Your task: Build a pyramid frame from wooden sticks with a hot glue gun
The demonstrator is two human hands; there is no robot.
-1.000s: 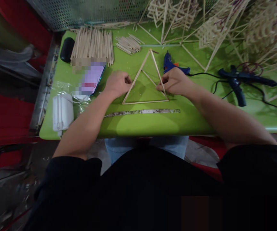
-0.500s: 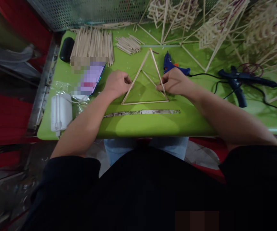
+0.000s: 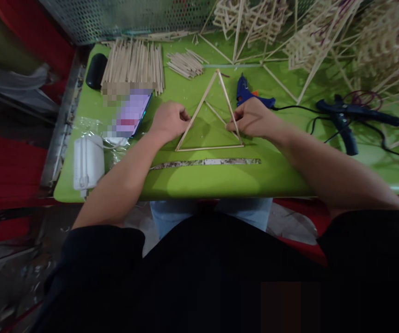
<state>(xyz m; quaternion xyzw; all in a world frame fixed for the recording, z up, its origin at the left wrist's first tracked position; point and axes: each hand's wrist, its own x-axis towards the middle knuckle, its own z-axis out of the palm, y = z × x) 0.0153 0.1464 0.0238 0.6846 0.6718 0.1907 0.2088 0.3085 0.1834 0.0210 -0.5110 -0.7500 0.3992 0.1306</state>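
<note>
A triangular frame of thin wooden sticks is in front of me on the green table, with one more stick slanting inside it. My left hand pinches the frame's left side, fingers closed. On the right side, my right hand closes its fingertips on the frame near the lower end of the slanting stick. A blue glue gun lies just beyond my right hand. Between the frame and the table's near edge is a narrow, mottled strip.
Stick piles, one large and one small, lie at the back left. A phone, a white power bank and a black rounded object are at left. Stick structures crowd the back right, near dark pliers-like tools and cables.
Almost nothing differs. The whole view has shifted very slightly, and both hands keep their hold on the stick frame.
</note>
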